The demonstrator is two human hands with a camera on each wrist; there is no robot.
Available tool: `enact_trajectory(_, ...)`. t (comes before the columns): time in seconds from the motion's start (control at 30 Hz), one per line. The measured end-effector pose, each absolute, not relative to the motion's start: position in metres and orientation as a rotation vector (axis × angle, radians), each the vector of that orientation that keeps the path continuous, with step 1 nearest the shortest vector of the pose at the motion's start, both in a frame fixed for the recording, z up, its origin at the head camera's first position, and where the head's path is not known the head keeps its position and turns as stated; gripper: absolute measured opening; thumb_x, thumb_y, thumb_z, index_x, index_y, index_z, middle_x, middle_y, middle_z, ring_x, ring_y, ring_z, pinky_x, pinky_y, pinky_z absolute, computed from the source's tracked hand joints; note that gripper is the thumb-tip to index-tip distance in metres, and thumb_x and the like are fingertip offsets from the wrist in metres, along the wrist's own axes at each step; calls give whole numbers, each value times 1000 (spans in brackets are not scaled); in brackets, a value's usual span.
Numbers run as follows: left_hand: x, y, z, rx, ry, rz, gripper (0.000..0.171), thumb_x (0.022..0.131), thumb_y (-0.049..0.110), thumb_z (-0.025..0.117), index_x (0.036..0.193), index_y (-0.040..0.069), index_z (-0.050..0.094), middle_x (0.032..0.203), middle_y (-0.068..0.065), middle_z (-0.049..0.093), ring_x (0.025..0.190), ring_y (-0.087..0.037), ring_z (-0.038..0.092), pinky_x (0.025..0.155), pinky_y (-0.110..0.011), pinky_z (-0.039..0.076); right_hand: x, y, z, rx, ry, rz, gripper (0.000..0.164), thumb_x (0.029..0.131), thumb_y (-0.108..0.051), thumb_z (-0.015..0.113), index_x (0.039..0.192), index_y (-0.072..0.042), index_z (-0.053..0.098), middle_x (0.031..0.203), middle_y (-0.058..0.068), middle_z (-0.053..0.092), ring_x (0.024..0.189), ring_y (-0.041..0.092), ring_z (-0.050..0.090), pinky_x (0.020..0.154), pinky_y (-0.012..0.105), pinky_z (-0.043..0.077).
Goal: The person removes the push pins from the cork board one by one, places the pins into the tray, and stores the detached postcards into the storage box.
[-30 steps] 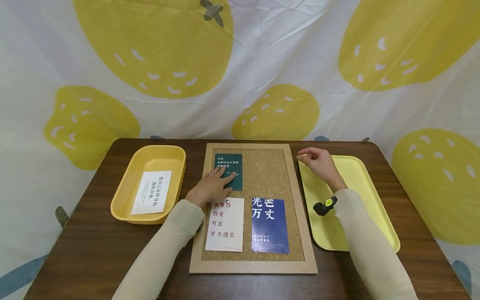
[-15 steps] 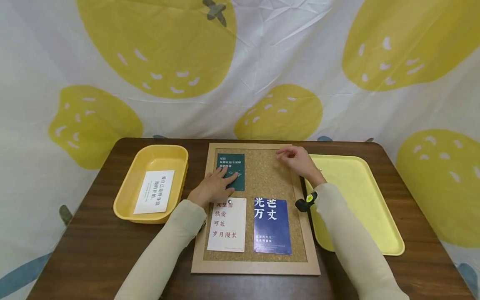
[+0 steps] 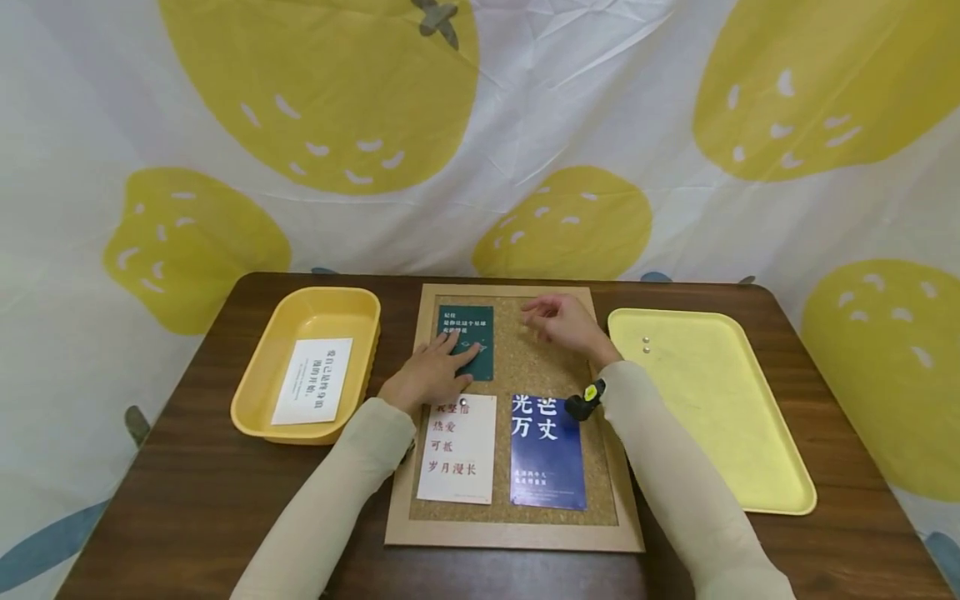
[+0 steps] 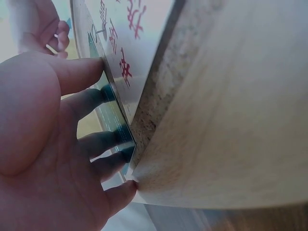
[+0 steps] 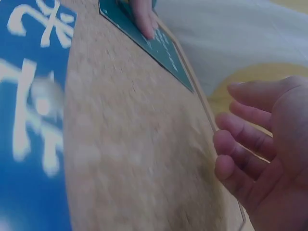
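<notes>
Your left fingers (image 3: 467, 357) lie straight on the green card (image 3: 476, 323), near the head view's centre; whether your right fingers (image 3: 545, 306) pinch something, I cannot tell. The card is probably light, easily bent: take its edges.

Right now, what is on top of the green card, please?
The left hand rests on the green card; white lettering shows above, but anything under the hand is hidden.

Fruit-print cloth (image 3: 517, 133) behind brown table (image 3: 187, 475)
</notes>
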State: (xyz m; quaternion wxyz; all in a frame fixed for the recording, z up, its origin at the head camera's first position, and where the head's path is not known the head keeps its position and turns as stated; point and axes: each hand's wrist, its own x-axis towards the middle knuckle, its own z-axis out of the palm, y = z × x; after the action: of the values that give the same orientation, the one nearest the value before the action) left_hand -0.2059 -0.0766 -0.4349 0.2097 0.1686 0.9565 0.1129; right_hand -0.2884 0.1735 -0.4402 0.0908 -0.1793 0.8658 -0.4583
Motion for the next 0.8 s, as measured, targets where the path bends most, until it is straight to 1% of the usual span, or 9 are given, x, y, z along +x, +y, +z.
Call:
enact_trajectory(0.07,-206,-76,-435,470,2664,308,60,105,42,44,159,30,20,167,-11,6,154,-30,2,124,-50,7,-289,167,-441,-526,2566,-1336,31,95,-15,65,122,0,67,85,16,69,64,23,60,53,24,46)
enact_trajectory(0.2,-206,-74,-434,477,2667,292,60,105,42,44,159,29,20,167,-11,7,154,-30,3,124,-50,7,-291,158,-444,-516,2523,-1293,37,95,-14,64,131,-3,62,81,11,65,59,16,55,50,25,43)
enact_trajectory(0.3,-205,-73,-433,476,2661,296,60,105,42,44,159,29,20,167,-11,7,154,-30,2,124,-50,7,-292,152,-447,-506,2480,-1270,44,96,-13,61,139,-4,55,82,9,63,60,16,54,51,26,44)
enact_trajectory(0.4,-204,-72,-433,469,2654,300,60,105,42,44,159,30,20,167,-11,7,154,-30,2,124,-50,7,-293,146,-450,-469,2453,-1255,51,98,-17,61,146,-7,48,84,7,62,60,16,54,51,27,45)
enact_trajectory(0.53,-204,-72,-434,464,2652,297,60,105,43,43,159,30,20,167,-11,6,154,-30,2,124,-50,6,-293,138,-451,-393,2450,-1254,58,97,-22,62,149,-8,43,83,7,59,58,15,51,50,27,43)
enact_trajectory(0.63,-204,-72,-435,473,2655,281,60,105,44,42,159,31,19,167,-11,6,154,-30,2,124,-50,6,-291,131,-449,-348,2486,-1244,60,95,-23,65,149,-7,44,89,10,61,60,16,52,54,26,43)
enact_trajectory(0.77,-204,-72,-437,480,2655,250,61,105,44,41,159,31,16,167,-10,4,154,-30,1,124,-50,7,-290,127,-449,-325,2549,-1215,60,94,-22,66,148,-4,46,112,14,64,79,18,54,68,27,45)
enact_trajectory(0.8,-203,-72,-437,481,2655,244,61,105,45,40,159,31,15,167,-10,3,154,-30,0,124,-50,6,-290,126,-449,-325,2557,-1210,60,94,-22,66,147,-3,46,115,16,63,84,20,54,72,28,45)
